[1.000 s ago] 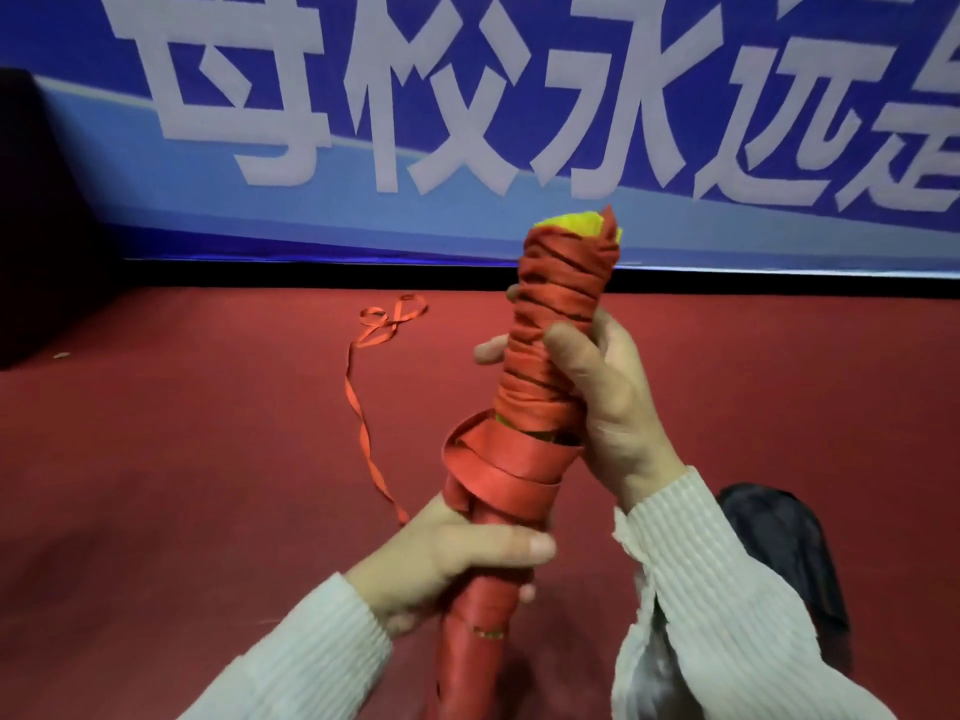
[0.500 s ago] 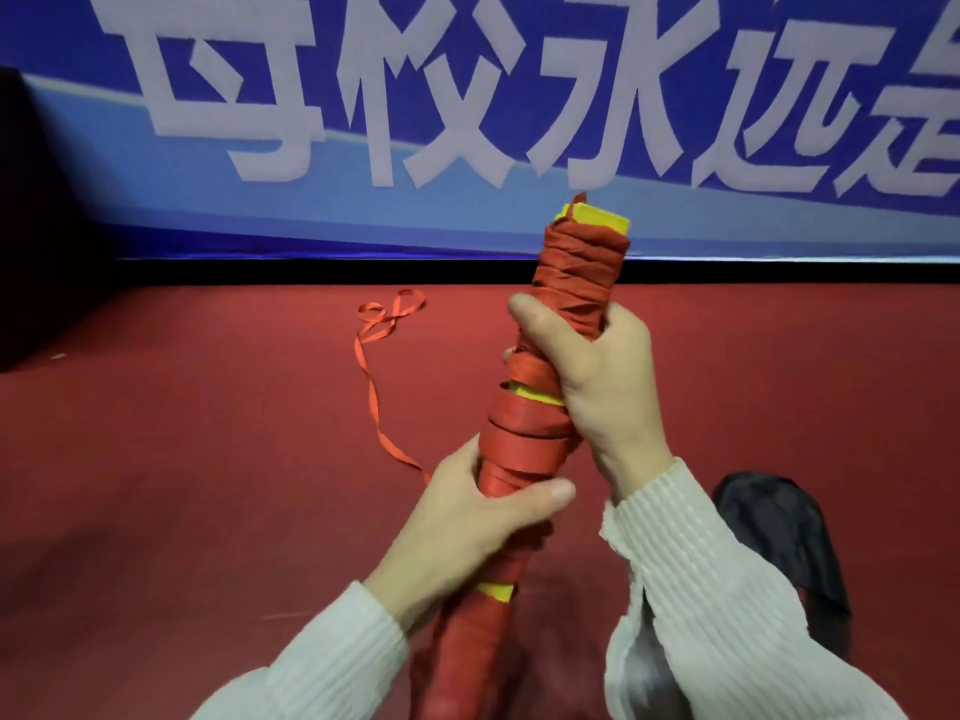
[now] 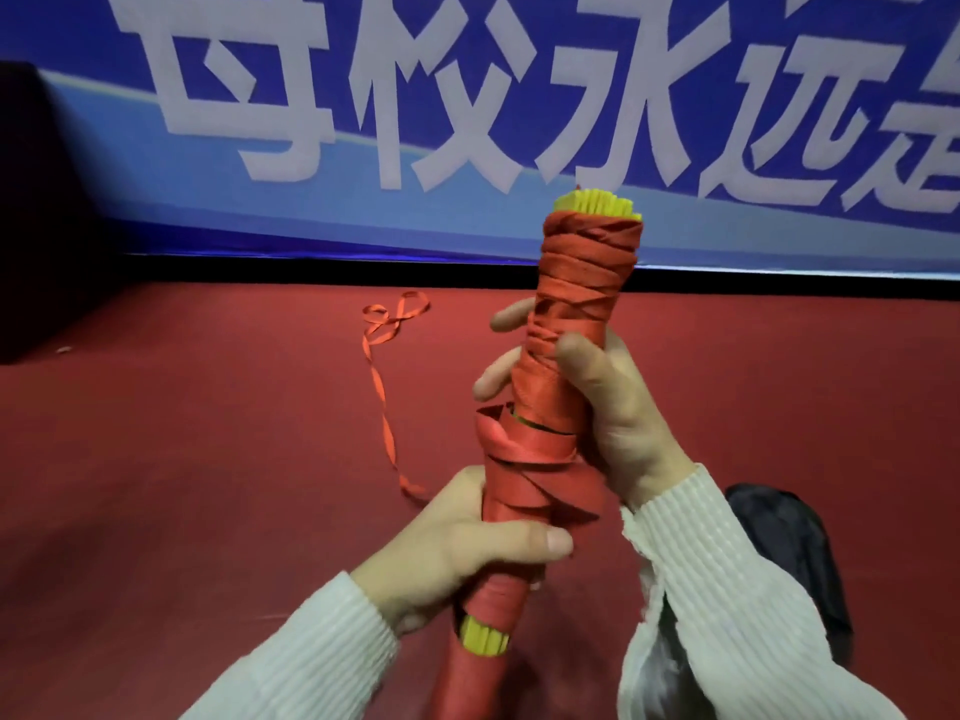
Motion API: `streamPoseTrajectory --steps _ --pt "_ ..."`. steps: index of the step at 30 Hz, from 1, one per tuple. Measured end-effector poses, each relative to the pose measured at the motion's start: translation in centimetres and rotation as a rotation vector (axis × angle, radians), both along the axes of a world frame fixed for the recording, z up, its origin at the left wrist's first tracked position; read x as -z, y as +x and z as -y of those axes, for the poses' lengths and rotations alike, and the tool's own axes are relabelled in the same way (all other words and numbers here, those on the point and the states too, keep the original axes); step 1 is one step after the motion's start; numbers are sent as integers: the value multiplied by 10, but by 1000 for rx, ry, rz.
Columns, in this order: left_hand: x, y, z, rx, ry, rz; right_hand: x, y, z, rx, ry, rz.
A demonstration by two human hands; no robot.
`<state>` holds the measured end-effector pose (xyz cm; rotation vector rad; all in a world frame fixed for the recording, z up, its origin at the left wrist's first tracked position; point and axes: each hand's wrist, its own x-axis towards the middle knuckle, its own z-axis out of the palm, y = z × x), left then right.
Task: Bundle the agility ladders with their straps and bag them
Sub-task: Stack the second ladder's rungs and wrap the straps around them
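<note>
Red floor carpet (image 3: 182, 459) beneath. Both hands, left hand (image 3: 457, 553) and right hand (image 3: 613, 407), gripped the stiff, light yellow-slatted ladder bundle (image 3: 571, 356); slippery orange webbing strap (image 3: 524, 454) loosened mid-shaft, likely best held there.

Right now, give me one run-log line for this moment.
step: strap wrapping | left hand: grips lower ladder bundle | right hand: grips upper bundle | loose strap tail: on red floor | black bag: floor, unused

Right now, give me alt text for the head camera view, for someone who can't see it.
Two hands hold an upright agility ladder bundle of yellow rungs wrapped in orange strap: the right hand grips its middle, the left hand grips lower down. A loose strap tail trails across the red floor, a dark bag lies at right, and a blue banner hangs behind.
</note>
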<state>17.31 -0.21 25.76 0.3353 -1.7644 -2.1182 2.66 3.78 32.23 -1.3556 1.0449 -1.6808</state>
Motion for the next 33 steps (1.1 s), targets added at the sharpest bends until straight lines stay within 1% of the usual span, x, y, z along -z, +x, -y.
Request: streamPoseTrajectory --steps 1,2,3,5,8,13,15,19,21,24,26,30,33 --pt "-1 0 -1 40 82 -4 -1 2 3 55 9 3" --pt "-2 -1 -2 27 136 6 -2 5 7 160 32 -1" --pt "-1 -3 -4 -9 171 13 -2 6 10 264 63 -1" --pt "3 -7 -7 -100 201 4 0 5 11 351 113 27" --pt "6 -8 -7 -150 197 -55 -1 -2 7 275 185 72" --pt "9 -7 -6 -155 180 -111 -1 -6 8 188 240 25" --pt "10 -7 -4 -212 161 -133 0 -12 8 258 240 -69" --pt "3 -8 4 -437 -10 -139 6 -23 10 527 190 -416" --pt "1 -8 10 -513 -40 -137 9 -24 8 561 110 -498" --pt "2 -6 16 -515 -53 -139 8 -22 7 463 -41 -510" --pt "2 -5 17 -476 -6 -170 6 -21 8 382 -69 -448" --pt "1 -4 14 -405 168 -218 6 -14 7 189 47 -302" --pt "0 -5 12 -327 318 -264 7 -13 5 95 98 -228"
